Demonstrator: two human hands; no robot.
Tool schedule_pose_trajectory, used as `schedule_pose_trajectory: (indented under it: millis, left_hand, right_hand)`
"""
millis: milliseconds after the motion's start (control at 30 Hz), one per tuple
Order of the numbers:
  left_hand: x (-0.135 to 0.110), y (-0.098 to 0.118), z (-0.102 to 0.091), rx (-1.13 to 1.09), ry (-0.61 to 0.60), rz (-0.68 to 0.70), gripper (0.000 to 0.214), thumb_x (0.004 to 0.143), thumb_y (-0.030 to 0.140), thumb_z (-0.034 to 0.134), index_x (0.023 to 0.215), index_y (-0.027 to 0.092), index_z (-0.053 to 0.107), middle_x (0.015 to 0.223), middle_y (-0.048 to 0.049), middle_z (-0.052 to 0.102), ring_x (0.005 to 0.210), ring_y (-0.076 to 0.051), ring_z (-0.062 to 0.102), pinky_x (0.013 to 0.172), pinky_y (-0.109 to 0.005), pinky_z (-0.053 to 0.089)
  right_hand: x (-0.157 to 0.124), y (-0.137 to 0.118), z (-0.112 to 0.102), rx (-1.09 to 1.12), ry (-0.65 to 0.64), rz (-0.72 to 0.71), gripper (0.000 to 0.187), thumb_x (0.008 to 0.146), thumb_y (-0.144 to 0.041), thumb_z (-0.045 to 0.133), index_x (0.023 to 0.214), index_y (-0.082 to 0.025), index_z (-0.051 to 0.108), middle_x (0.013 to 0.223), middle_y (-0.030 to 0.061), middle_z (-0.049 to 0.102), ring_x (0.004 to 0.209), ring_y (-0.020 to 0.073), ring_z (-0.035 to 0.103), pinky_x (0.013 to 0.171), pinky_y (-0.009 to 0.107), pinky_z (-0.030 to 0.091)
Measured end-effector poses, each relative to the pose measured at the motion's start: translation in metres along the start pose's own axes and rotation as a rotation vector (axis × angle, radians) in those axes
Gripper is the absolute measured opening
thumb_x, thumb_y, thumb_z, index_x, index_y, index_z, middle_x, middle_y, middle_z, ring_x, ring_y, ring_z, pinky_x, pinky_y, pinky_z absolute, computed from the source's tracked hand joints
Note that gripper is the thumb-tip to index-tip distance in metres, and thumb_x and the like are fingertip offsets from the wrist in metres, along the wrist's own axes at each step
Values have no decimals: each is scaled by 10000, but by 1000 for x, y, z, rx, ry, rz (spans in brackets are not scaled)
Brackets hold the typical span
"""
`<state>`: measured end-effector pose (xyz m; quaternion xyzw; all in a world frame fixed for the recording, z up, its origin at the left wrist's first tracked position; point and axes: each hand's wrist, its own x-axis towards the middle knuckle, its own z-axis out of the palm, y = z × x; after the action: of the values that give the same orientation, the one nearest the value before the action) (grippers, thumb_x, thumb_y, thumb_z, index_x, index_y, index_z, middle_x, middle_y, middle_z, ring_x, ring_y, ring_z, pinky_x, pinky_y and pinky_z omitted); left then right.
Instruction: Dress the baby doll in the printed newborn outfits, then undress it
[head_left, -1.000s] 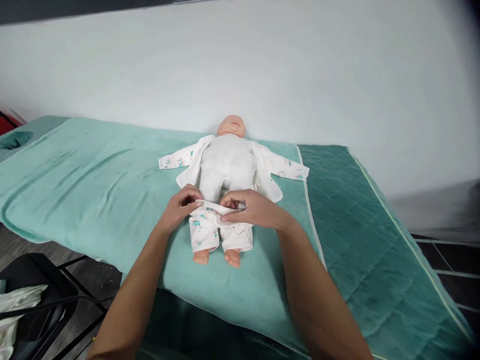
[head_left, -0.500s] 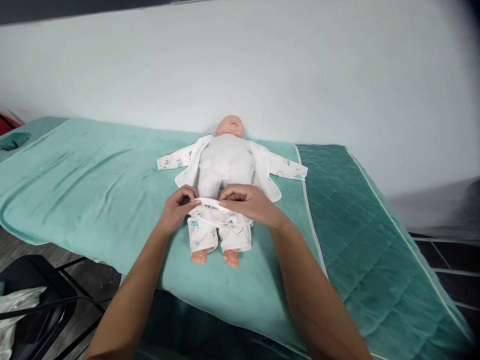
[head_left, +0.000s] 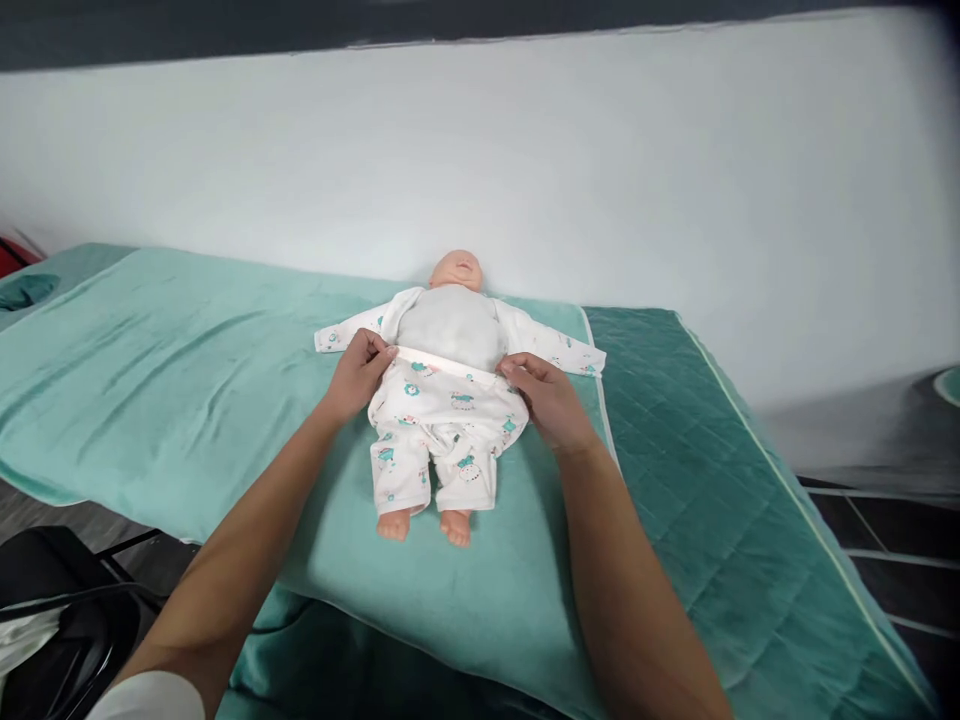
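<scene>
A baby doll (head_left: 452,322) lies on its back, its feet toward me. It wears an open white jacket (head_left: 547,345) with printed sleeves. White printed trousers (head_left: 450,400) cover its legs and lower belly, and its bare feet stick out of the cuffs. My left hand (head_left: 361,375) pinches the waistband at the doll's hip on the left side of the view. On the other side, my right hand (head_left: 551,400) grips the same waistband between thumb and fingers. The band is stretched straight between both hands.
A light green blanket (head_left: 187,380) lies under the doll, over a darker quilted cover (head_left: 697,480) on the right. Behind the bed stands a white wall (head_left: 480,150). A black chair (head_left: 67,590) with pale cloth on it is at the lower left.
Both hands have drawn the trousers' waistband up from the doll's thighs to its belly. My hands have moved farther apart, and the view has shifted slightly.
</scene>
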<state>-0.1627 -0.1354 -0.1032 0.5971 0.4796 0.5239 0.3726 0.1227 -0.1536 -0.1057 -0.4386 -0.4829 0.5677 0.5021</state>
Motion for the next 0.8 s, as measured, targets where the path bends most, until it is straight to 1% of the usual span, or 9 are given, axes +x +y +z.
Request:
schedule_pose_trajectory:
  millis: [100,200,333,400,500,633,667,733,800]
  left_hand:
    - [24,1,2,68,-6,37,190,910,345,637,860,218,504,707,36,504,622,-119,431,607,-263,340]
    - [42,-2,10,137,58,69,160,922,308,610,864,219,490,730,35,497,680,-128,456,662,-270,355]
    - [47,-17,25,195,182,28,177,917,280,609,842,223,458,766,34,489,718,-135,466,693,-271,367]
    - [44,-26,30,225,197,-10,190,913,253,603,826,227,437,752,39,483,696,-137,457,682,-273,362]
    - [40,-34,31,265,152,-12,185,915,243,599,837,233,432,745,42,501,686,-142,473,687,-281,366]
    - [38,-32,26,317,105,-3,160,925,257,593,852,234,453,755,35,525,698,-151,498,704,-297,395]
    - [37,-30,26,318,84,29,131,939,277,578,868,233,477,789,22,550,727,-156,517,721,-303,412]
    - [33,-24,25,330,24,158,99,957,324,567,939,229,546,929,-19,607,871,-179,565,815,-327,453]
    - [28,-16,26,383,-42,305,175,935,376,620,1035,234,603,1098,-55,613,1069,-213,557,962,-372,449]
  right_hand:
    - [7,5,-2,152,85,-24,258,727,-415,806,822,-236,647,643,-49,516,538,102,412,492,242,315]
    - [10,8,-1,240,80,-109,289,707,-393,827,901,-258,661,672,-48,542,594,117,475,566,250,402]
    - [16,19,4,224,62,-180,344,698,-375,852,948,-270,641,728,-45,578,639,124,523,613,260,444]
    - [20,25,7,178,60,-204,329,737,-380,830,967,-275,620,761,-43,591,649,127,535,614,263,447]
    - [26,33,10,103,94,-256,308,784,-392,787,996,-284,591,787,-43,598,645,131,532,613,269,445]
    - [28,34,14,-28,149,-311,309,802,-417,761,1013,-282,580,862,-24,640,671,144,553,620,279,447]
    - [27,34,15,-58,161,-317,301,812,-421,753,1017,-280,584,881,-19,648,664,142,548,608,278,439]
    - [24,33,17,-120,189,-345,274,834,-417,738,1023,-275,600,906,-12,658,649,137,531,588,275,420]
    - [21,33,20,-192,220,-386,240,858,-406,720,1028,-270,620,907,-7,662,654,139,525,589,279,414]
